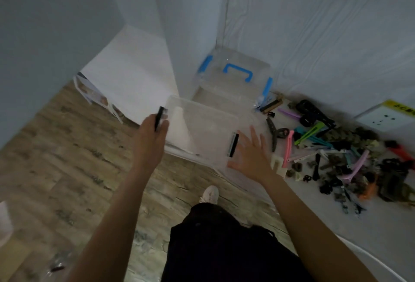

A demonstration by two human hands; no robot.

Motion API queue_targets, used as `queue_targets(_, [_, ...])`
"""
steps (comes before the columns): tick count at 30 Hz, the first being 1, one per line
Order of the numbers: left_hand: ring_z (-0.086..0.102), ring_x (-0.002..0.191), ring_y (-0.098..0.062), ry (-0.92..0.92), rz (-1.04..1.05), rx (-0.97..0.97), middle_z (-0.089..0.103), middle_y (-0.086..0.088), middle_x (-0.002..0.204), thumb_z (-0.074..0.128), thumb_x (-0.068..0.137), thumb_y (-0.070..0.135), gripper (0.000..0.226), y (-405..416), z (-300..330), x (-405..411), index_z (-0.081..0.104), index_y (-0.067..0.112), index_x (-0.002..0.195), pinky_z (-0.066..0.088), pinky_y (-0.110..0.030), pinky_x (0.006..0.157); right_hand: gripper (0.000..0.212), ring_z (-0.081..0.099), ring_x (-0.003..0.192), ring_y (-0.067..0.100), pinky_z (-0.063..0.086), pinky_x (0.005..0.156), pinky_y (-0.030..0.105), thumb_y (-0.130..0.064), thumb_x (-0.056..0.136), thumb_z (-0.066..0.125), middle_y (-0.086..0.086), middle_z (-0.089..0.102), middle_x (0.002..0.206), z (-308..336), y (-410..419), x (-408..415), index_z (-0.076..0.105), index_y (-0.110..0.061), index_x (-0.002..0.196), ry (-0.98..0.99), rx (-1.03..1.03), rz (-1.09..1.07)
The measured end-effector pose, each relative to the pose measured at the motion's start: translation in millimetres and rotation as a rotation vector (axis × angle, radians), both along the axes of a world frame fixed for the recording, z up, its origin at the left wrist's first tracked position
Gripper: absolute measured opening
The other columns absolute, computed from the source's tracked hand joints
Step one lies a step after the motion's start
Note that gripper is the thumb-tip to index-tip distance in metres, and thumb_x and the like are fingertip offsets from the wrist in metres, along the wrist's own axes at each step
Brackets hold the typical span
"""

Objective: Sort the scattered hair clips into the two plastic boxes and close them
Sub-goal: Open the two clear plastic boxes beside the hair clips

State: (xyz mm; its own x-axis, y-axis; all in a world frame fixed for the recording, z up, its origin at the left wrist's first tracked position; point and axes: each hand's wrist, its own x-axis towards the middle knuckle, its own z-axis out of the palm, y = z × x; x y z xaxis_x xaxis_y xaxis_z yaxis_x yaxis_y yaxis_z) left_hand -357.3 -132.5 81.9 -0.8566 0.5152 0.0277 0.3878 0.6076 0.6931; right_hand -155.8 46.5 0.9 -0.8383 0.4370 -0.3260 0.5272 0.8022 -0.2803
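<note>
Yellow sticker (402, 106) on top edge of white wall socket plate (386, 117), right side: dark printed characters present, too small and blurred to read. Clear boxes: no label or brand legible. Hair clips: no markings legible. Walls, floor: no text seen. Nothing readable in view.
</note>
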Motion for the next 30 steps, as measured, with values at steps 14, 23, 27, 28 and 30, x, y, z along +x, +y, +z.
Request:
queue_targets(14, [0.047, 0.117, -0.032, -0.012, -0.200, -0.122, 0.049, -0.016, 0.128, 0.060, 0.086, 0.038, 0.054, 61.3, -25.7, 19.1, 0.045, 0.011, 0.130, 0.042, -0.041, 0.094, 0.027, 0.055, 0.098, 0.013, 0.040, 0.085, 0.022, -0.018, 0.092, 0.053, 0.002, 0.060, 0.110, 73.4, 67.1, -7.8, 0.056, -0.008, 0.118, 0.635, -0.306, -0.788])
queue_targets(23, [0.032, 0.134, -0.027, -0.052, -0.263, -0.052, 0.031, -0.011, 0.146, 0.054, 0.089, 0.035, 0.063, 136.0, -13.3, -17.1, 0.026, 0.017, 0.143, 0.034, -0.042, 0.106, 0.048, 0.061, 0.092, 0.029, 0.050, 0.087, 0.047, -0.035, 0.086, 0.061, 0.010, 0.058, 0.096, 63.8, 106.3, -75.3, 0.044, -0.010, 0.124, 0.599, -0.382, -0.995])
queue_targets(27, [0.032, 0.133, -0.029, -0.122, -0.225, -0.081, 0.032, -0.014, 0.145, 0.050, 0.092, 0.034, 0.061, 157.6, -20.5, -22.9, 0.024, 0.011, 0.143, 0.028, -0.040, 0.108, 0.034, 0.056, 0.069, 0.016, 0.051, 0.064, 0.030, -0.019, 0.093, 0.052, 0.008, 0.059, 0.093, 64.1, 109.1, -61.8, 0.048, -0.006, 0.124, 0.727, -0.588, -1.144])
queue_targets(28, [0.038, 0.128, -0.030, -0.138, -0.214, -0.079, 0.037, -0.015, 0.141, 0.048, 0.093, 0.033, 0.057, 161.8, -21.0, -23.6, 0.027, 0.012, 0.142, 0.032, -0.039, 0.104, 0.031, 0.052, 0.067, 0.011, 0.046, 0.058, 0.022, -0.014, 0.095, 0.047, 0.005, 0.057, 0.094, 64.9, 110.6, -56.2, 0.049, -0.004, 0.125, 0.745, -0.663, -1.180])
queue_targets(30, [0.051, 0.113, -0.031, -0.149, -0.206, -0.058, 0.045, -0.015, 0.129, 0.045, 0.095, 0.029, 0.045, 168.5, -21.6, -26.0, 0.036, 0.013, 0.137, 0.038, -0.037, 0.095, 0.031, 0.054, 0.079, 0.012, 0.040, 0.058, 0.020, -0.010, 0.097, 0.040, 0.009, 0.056, 0.106, 63.3, 112.5, -44.1, 0.051, -0.004, 0.125, 0.695, -0.662, -1.175])
